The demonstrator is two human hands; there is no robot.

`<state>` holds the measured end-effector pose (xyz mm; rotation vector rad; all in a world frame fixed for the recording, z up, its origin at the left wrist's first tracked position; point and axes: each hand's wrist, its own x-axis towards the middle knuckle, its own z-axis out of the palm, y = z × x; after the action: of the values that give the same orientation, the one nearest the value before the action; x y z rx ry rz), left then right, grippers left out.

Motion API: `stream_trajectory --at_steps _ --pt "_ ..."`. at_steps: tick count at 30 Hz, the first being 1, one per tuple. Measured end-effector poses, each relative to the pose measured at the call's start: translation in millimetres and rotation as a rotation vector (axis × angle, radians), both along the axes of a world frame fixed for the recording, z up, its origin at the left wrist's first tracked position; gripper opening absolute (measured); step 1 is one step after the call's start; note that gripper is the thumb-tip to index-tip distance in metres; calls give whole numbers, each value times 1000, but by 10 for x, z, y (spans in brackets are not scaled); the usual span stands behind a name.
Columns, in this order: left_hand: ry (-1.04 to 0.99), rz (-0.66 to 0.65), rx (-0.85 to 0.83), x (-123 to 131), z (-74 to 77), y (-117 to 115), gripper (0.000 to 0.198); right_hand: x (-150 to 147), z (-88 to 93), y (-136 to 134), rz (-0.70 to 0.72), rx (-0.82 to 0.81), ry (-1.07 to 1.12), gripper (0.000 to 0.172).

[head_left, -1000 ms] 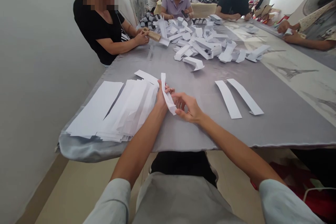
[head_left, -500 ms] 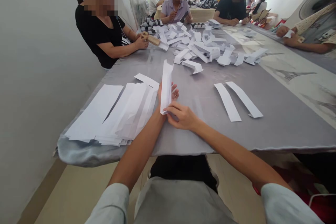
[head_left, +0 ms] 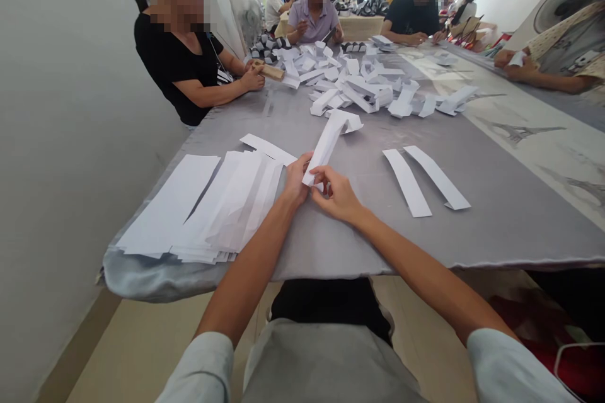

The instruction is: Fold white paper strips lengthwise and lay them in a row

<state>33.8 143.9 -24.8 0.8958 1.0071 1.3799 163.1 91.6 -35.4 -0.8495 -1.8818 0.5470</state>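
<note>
Both my left hand point(head_left: 297, 181) and my right hand point(head_left: 334, 195) pinch the near end of a folded white paper strip point(head_left: 325, 148), which slants away toward the far right. Its tip overlaps a folded paper piece point(head_left: 347, 121) on the table. Left of my hands lies a loose stack of long white paper strips point(head_left: 208, 204), with one more strip point(head_left: 267, 148) across its far end. Two separate strips point(head_left: 406, 182) point(head_left: 437, 176) lie side by side to the right of my hands.
A heap of folded white paper pieces point(head_left: 359, 85) covers the middle of the grey-clothed table point(head_left: 340, 245). Co-workers sit around it, one holding a wooden block point(head_left: 269, 72). A wall runs along the left side, and a pedestal fan point(head_left: 248, 16) stands behind.
The paper strip has tilted from nearly upright to slanting toward the far right. My hands have drawn closer together, and both now pinch its near end.
</note>
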Motion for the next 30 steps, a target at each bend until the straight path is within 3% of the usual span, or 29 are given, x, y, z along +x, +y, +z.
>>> stream_trajectory --at_steps 5,8,12,21,25,30 --pt "-126 -111 -15 5 47 -44 25 13 7 55 -115 -39 81 39" --pt "-173 -166 -12 -5 49 -54 29 27 11 91 -191 -46 126 37" --pt "-172 -223 -28 -13 22 -53 33 37 1 123 -178 -47 195 36" --pt "-197 -157 -84 -12 -23 -13 54 52 -19 174 -259 -12 230 33" --pt "-231 -116 -33 0 -70 -19 64 73 0 176 -266 -1 211 31" --pt "-201 -83 -1 -2 -140 -9 49 99 2 177 -357 5 108 24"
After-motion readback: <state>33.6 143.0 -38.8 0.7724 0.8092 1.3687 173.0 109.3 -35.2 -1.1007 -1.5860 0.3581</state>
